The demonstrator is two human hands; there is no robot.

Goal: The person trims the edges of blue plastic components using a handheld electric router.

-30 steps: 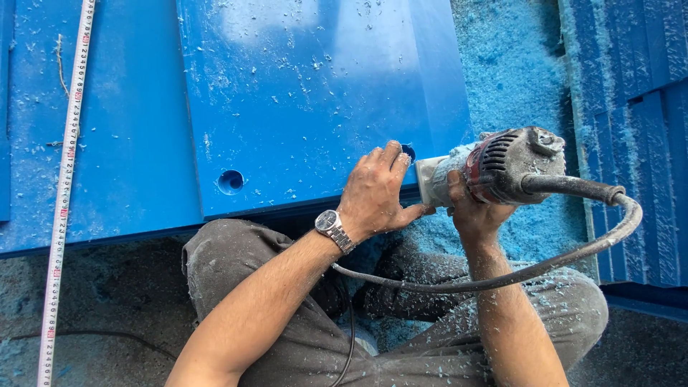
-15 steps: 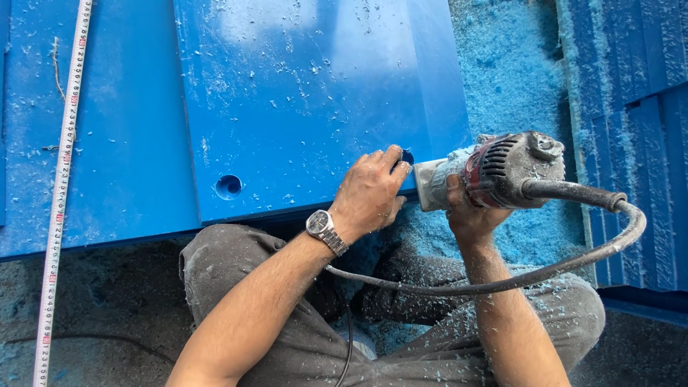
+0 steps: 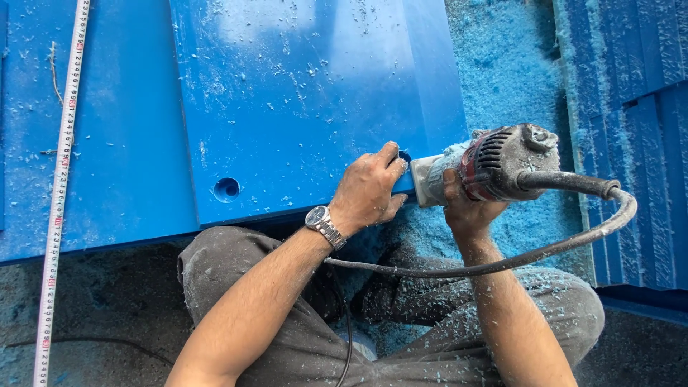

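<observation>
Across the top of our view lies a large blue plastic panel (image 3: 308,100), dusted with pale shavings and resting over a second blue sheet (image 3: 115,179) that runs out to the left. Right of these we see a spread of blue shavings (image 3: 502,64) on the ground, and beyond it a stack of blue boards (image 3: 631,143) at the right edge. Our grey trousers (image 3: 287,337), flecked with the same shavings, fill the bottom of the view below the panel's near edge.

A measuring tape (image 3: 61,193) stretches down the left side, lying over the lower sheet and onto the ground. Our right hand (image 3: 466,208) is clenched around the body of a dusty electric power tool (image 3: 494,165), which sits at the panel's lower right corner with its pale front end against the panel edge. A black cable (image 3: 502,261) loops from the tool's rear, across our lap. Our left hand (image 3: 369,190) lies on the panel just beside the tool's front, fingers curled and pressing down, grasping nothing that we can make out. A metal wristwatch (image 3: 324,223) sits on that wrist. A round drilled hole (image 3: 226,189) shows in the panel, well left of the hands.
</observation>
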